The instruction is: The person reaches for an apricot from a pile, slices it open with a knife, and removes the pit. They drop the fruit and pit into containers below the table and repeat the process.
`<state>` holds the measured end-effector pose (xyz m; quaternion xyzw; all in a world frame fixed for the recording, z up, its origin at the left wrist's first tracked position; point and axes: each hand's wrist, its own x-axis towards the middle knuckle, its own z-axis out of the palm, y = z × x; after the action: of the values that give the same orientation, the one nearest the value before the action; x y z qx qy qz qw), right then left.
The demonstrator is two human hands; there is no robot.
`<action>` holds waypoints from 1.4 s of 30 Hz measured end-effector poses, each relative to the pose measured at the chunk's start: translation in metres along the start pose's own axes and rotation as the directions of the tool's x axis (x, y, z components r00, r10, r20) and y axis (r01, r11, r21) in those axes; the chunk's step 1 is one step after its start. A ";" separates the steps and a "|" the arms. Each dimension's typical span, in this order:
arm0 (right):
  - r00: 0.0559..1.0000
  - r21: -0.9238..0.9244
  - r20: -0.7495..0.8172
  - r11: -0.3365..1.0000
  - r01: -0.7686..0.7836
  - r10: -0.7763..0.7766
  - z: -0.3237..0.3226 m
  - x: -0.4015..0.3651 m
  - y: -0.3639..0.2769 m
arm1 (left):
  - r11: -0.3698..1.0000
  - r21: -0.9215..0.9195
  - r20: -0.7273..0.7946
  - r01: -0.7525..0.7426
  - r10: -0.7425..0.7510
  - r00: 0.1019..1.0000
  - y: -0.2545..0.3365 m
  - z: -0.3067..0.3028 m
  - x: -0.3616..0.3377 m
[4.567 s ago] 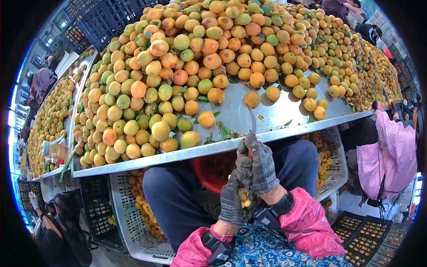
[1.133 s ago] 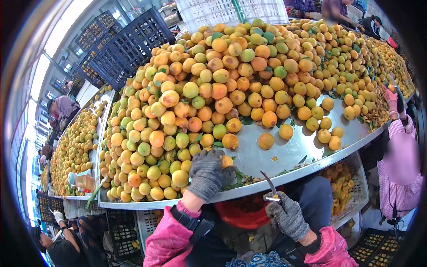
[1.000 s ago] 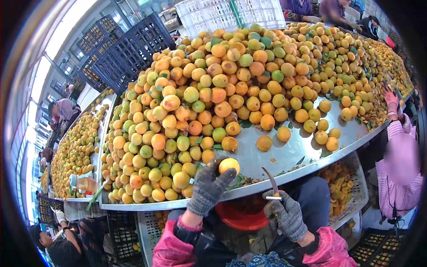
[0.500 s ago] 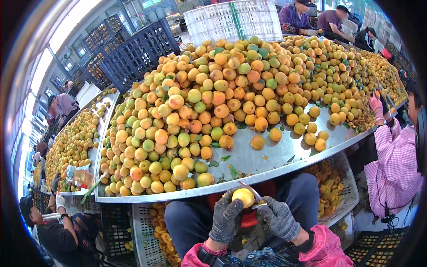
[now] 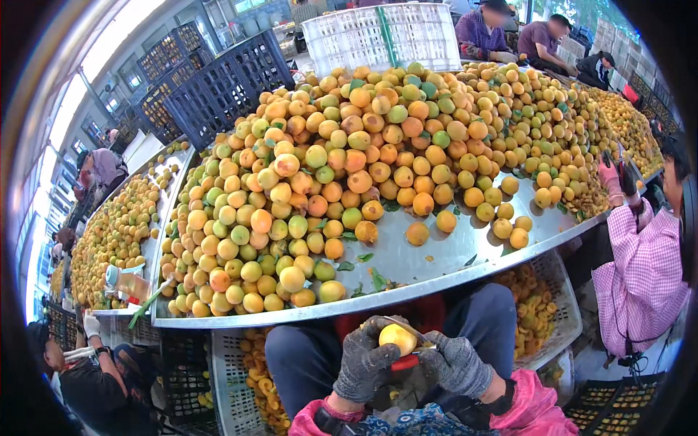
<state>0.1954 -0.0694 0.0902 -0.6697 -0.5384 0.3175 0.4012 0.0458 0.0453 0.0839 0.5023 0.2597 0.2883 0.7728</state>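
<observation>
My left hand [image 5: 366, 363], in a grey knit glove, is closed round a yellow apricot [image 5: 398, 337] above my lap. The grey-gloved right hand [image 5: 456, 365] grips a small knife [image 5: 407, 328], its thin blade lying against the fruit's upper right side. Most of the knife's handle is hidden by the fingers. Just beyond both hands is the rim of a metal table [image 5: 349, 299], heaped with a big pile of apricots [image 5: 342, 156], yellow, orange and some green. A few green leaves lie among them.
Crates of cut apricots stand below the table, one white crate [image 5: 231, 385] at left and another [image 5: 563, 320] at right. A co-worker in a pink checked sleeve [image 5: 632, 269] sits close on the right. Dark crates [image 5: 229, 87] and a white crate [image 5: 382, 36] stand behind the pile.
The apricot and both hands have shifted slightly down, and the blade now lies along the fruit's upper right. At right, the co-worker's hands have moved a little.
</observation>
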 end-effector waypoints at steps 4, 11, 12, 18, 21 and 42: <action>0.996 -0.006 0.074 0.998 0.055 -0.054 -0.012 0.000 0.003 | 0.993 0.116 0.064 0.034 -0.041 0.997 0.015 -0.005 0.003; 0.974 0.065 0.218 0.997 0.052 -0.065 -0.018 0.000 0.026 | 0.965 0.248 0.208 0.084 -0.138 0.968 0.020 -0.016 0.015; 0.960 0.042 0.268 0.996 0.076 -0.084 -0.020 -0.001 0.030 | 0.938 0.343 0.247 0.044 -0.135 0.960 0.022 -0.017 0.016; 0.887 -0.146 0.456 0.977 0.157 -0.074 -0.041 0.016 0.015 | 0.773 0.633 0.374 -0.043 -0.258 0.891 0.042 -0.023 0.035; 0.888 -0.298 0.454 0.925 0.234 -0.078 -0.033 0.017 0.013 | 0.593 0.736 0.526 -0.326 -0.198 0.827 0.037 -0.022 0.040; 0.998 -0.121 0.022 0.991 0.066 -0.064 0.010 0.009 0.037 | 0.960 0.261 0.017 0.103 -0.111 0.994 -0.006 0.004 -0.007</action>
<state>0.2056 -0.0623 0.0531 -0.6720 -0.5817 0.2770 0.3650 0.0452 0.0360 0.0810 0.5891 0.3098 0.2016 0.7186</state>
